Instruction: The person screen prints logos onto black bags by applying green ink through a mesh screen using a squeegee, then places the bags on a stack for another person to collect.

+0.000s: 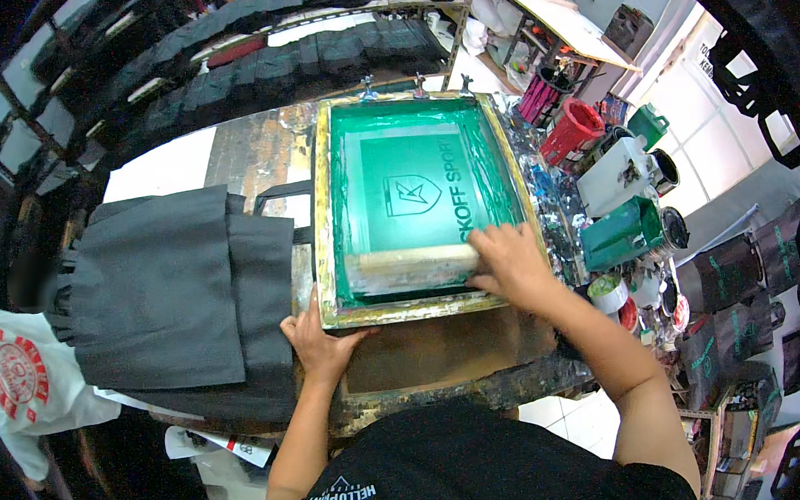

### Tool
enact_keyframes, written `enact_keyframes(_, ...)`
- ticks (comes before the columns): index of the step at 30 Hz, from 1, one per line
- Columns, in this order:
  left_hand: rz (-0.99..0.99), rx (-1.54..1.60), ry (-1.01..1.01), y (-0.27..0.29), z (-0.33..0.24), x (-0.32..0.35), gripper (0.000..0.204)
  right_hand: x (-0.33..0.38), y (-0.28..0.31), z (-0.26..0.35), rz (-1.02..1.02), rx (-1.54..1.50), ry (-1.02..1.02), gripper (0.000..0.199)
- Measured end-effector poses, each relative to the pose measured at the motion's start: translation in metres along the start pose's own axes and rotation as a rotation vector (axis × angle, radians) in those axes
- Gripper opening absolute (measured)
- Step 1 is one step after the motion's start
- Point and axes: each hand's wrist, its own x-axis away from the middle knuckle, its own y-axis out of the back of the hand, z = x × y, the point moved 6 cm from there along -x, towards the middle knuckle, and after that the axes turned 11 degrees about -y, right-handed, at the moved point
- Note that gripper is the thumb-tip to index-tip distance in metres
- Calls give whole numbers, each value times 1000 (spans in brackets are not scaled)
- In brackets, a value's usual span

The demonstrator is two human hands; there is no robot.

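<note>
A screen-printing frame point(318, 191) with yellowish, ink-smeared edges lies on the worktable, its mesh point(365, 163) coated green around a dark shield emblem and lettering. My right hand point(514, 264) grips the right end of a wide wooden squeegee point(411, 270), which lies across the near part of the mesh. At the frame's near left corner is my left hand point(323, 345), thumb and fingers spread along its two edges. Beside the frame on the left, black fabric bags point(159, 297) are stacked, and a dark strap point(283, 193) runs from them under the frame.
Clamps point(368, 88) stand at the frame's far edge. Along the right lie ink containers: a red tub point(571, 133), a white jug point(610, 177) and a green container point(620, 235). A white plastic bag point(24, 374) hangs at left. Racks of black fabric point(329, 58) fill the back; printed black pieces point(726, 328) are at right.
</note>
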Motion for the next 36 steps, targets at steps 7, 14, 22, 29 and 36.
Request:
enact_keyframes(7,12,5,-46,-2,2,1,125,-58,-21,-21,-65,64,-38,68)
enact_keyframes(14,78,-3,-39,0,2,-4,123,-191,-48,-80,-133,70,-2,69)
enact_keyframes(22,163,39,64,-1,0,-9,110,-321,-63,-119,-76,69,4,80)
enact_keyframes(29,151,-42,90,3,-6,-9,108,-352,-63,-116,10,82,-13,79)
enact_keyframes(36,88,55,-154,15,-49,-106,107,-323,-45,-111,-219,116,-33,69)
